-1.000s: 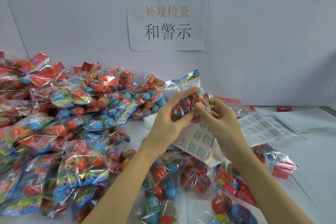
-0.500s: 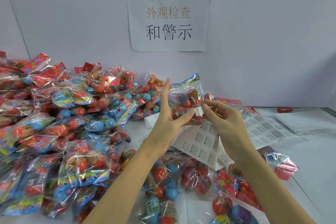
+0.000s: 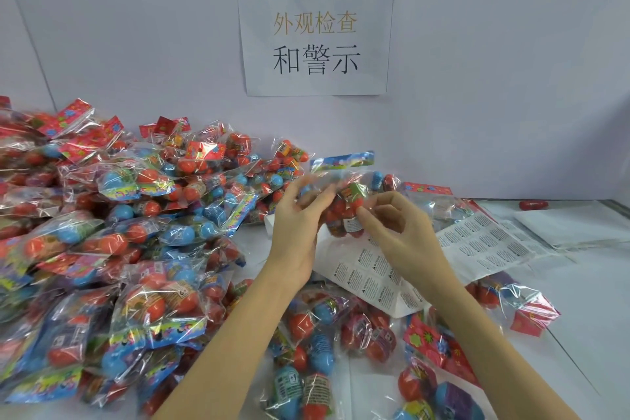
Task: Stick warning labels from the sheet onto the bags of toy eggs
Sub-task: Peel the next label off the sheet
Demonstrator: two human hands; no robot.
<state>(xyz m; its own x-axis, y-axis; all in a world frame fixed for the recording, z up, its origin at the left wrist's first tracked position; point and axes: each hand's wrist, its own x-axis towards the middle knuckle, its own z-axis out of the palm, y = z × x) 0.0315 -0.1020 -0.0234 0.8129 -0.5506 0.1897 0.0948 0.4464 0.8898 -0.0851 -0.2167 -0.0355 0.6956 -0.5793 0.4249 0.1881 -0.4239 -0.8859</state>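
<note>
Holding the bag [image 3: 344, 201] aloft above the label sheet [image 3: 371, 273], the left hand [image 3: 296, 232] grips it loosely. Since a moment ago, the label [image 3: 351, 224] has transferred onto the bag; the right hand [image 3: 402, 232], fingers curled, presses it down with its fingertip. Labelling of this bag appears nearly complete.

A big pile of egg bags [image 3: 112, 232] fills the left side of the table [image 3: 586, 300], right up to the wall [image 3: 494, 78], so a hand cannot get through there. More bags [image 3: 317, 344] lie near the front, under the arms. The label sheet [image 3: 484, 245] covers the middle. The bare spot is on the right, past a lone bag [image 3: 525, 303] and white papers [image 3: 566, 222].
</note>
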